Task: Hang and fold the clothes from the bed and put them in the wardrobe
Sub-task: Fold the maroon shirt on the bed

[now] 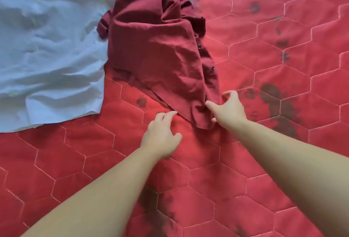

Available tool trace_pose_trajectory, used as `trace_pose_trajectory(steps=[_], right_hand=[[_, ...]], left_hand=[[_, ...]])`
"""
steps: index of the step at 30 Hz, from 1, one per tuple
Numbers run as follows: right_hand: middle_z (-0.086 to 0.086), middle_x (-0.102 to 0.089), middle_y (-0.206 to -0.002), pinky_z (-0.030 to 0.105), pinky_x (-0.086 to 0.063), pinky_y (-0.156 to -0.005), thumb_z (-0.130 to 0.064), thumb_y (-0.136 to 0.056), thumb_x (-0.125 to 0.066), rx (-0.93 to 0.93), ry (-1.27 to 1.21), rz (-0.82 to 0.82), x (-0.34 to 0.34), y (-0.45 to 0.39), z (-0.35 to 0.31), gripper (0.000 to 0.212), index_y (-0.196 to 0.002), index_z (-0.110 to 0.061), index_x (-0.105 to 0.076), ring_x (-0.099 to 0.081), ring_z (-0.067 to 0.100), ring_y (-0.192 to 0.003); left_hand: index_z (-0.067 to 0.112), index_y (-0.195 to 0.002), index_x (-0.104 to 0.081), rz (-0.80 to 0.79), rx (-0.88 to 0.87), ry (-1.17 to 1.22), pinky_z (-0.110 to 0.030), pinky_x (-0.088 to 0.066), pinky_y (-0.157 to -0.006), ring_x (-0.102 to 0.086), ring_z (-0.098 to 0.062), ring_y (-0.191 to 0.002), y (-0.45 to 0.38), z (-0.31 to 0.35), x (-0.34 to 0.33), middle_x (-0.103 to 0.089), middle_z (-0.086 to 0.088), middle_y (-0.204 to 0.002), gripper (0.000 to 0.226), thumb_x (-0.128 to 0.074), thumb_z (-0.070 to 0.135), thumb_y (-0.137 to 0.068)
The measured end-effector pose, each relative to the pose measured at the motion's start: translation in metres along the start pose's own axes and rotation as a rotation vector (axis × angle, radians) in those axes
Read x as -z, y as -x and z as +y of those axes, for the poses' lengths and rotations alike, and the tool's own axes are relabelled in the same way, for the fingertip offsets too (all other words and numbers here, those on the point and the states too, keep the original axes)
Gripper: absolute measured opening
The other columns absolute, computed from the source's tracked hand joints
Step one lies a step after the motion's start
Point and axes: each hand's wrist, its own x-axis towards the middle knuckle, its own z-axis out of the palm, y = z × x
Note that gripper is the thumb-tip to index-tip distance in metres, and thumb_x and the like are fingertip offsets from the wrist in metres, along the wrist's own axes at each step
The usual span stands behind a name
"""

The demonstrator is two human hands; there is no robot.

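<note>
Both hands open, nothing gripped: my right hand (229, 107) has fingers spread, touching the near hem of the maroon shirt (156, 48); my left hand (160, 134) hovers just beside that hem, fingers loosely curved. Shirt lies crumpled on the red quilted bedspread (264, 161), its far-left edge touching a white garment (47, 48) spread out flat.

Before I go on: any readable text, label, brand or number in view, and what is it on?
None can be read.
Crumpled dark red button-up shirt: no tag or print showing, only dark snap buttons.
Pale blue wrinkled cloth: plain.
Red hexagon-quilted bedspread: dark floral blotches, no lettering.
</note>
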Motion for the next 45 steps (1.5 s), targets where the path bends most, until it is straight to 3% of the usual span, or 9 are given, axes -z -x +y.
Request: trace_pose_trajectory(steps=[5,9,12,18,24,30,36,39,45], right_hand=[[0.0,-0.057,-0.057,0.018,-0.038,-0.039,-0.012,-0.084,-0.067,0.126,-0.054,-0.235,-0.029,0.025,-0.002,0.012,-0.087,-0.001,-0.062,-0.051,0.005,-0.034],[-0.007,-0.059,-0.053,0.018,-0.039,-0.048,-0.01,-0.083,-0.071,0.244,-0.028,-0.774,-0.035,0.086,0.003,0.021,-0.068,-0.016,-0.058,-0.05,0.003,-0.043],[-0.005,-0.065,-0.07,0.03,-0.045,-0.065,-0.021,-0.079,-0.075,0.201,0.054,-1.002,-0.029,0.11,0.021,0.014,-0.078,-0.011,-0.066,-0.056,0.009,-0.065],[0.0,-0.067,-0.119,0.041,-0.045,-0.101,-0.054,-0.079,-0.062,-0.292,-0.641,-0.782,0.032,0.091,0.041,0.046,-0.114,-0.024,-0.064,-0.061,0.017,-0.111],[0.014,-0.073,-0.102,0.037,-0.056,-0.087,-0.051,-0.092,-0.05,-0.275,-1.09,-0.562,0.11,0.089,0.035,0.051,-0.11,-0.009,-0.07,-0.072,0.024,-0.088],[0.016,-0.075,-0.092,0.036,-0.057,-0.074,-0.033,-0.09,-0.065,-0.247,-0.594,-0.547,0.19,0.101,0.052,0.034,-0.104,-0.003,-0.071,-0.071,0.026,-0.076],[0.007,-0.075,-0.083,0.027,-0.048,-0.062,-0.021,-0.09,-0.064,0.134,-0.546,-0.305,0.231,0.125,0.06,0.013,-0.091,-0.01,-0.071,-0.065,0.02,-0.069],[0.011,-0.069,-0.081,0.035,-0.04,-0.07,-0.019,-0.075,-0.073,0.238,-0.425,-0.596,0.238,0.152,0.071,0.015,-0.085,-0.008,-0.071,-0.058,0.025,-0.076],[0.003,-0.042,-0.068,0.031,-0.031,-0.062,-0.043,-0.078,-0.076,0.192,0.373,-0.789,0.223,0.168,0.118,0.042,-0.07,-0.017,-0.044,-0.039,0.018,-0.067]], left_hand=[[0.028,-0.133,-0.048,0.183,0.145,0.472,-0.031,-0.041,-0.095,-0.054,-0.017,-0.11,-0.011,0.008,0.002,-0.054,0.003,-0.119,0.052,-0.065,0.044,-0.087],[0.024,-0.13,-0.047,0.197,0.306,1.0,-0.027,-0.045,-0.095,-0.06,-0.011,-0.107,-0.01,0.025,0.014,-0.061,0.009,-0.119,0.072,-0.078,0.052,-0.071],[0.022,-0.133,-0.052,0.229,0.291,0.873,-0.024,-0.044,-0.092,-0.06,-0.014,-0.104,0.001,0.03,0.012,-0.063,0.006,-0.12,0.057,-0.073,0.028,-0.081],[0.024,-0.12,-0.061,0.043,0.091,0.611,-0.019,-0.039,-0.081,-0.06,-0.016,-0.1,0.05,0.073,0.001,-0.066,0.004,-0.108,0.032,-0.053,0.014,-0.09],[0.01,-0.099,-0.064,-0.307,-0.265,0.432,-0.036,-0.049,-0.086,-0.054,-0.014,-0.082,0.112,0.147,-0.019,-0.063,0.002,-0.091,0.015,-0.058,0.016,-0.087],[0.017,-0.067,-0.058,-0.603,-0.356,0.112,-0.033,-0.047,-0.074,-0.052,-0.016,-0.072,0.152,0.2,0.004,-0.055,0.006,-0.069,0.019,-0.068,0.026,-0.08],[0.024,-0.094,-0.067,-0.547,0.027,0.291,-0.032,-0.044,-0.081,-0.059,-0.017,-0.093,0.163,0.215,0.004,-0.063,0.002,-0.098,0.057,-0.042,0.074,-0.085],[0.017,-0.088,-0.067,-0.143,0.173,0.746,-0.033,-0.048,-0.075,-0.063,-0.022,-0.079,0.148,0.215,-0.013,-0.067,-0.002,-0.085,0.058,-0.046,0.071,-0.086],[0.011,-0.085,-0.068,-0.11,0.168,0.844,-0.038,-0.053,-0.077,-0.065,-0.024,-0.077,0.145,0.207,-0.063,-0.071,-0.009,-0.082,0.005,-0.068,0.015,-0.084]])
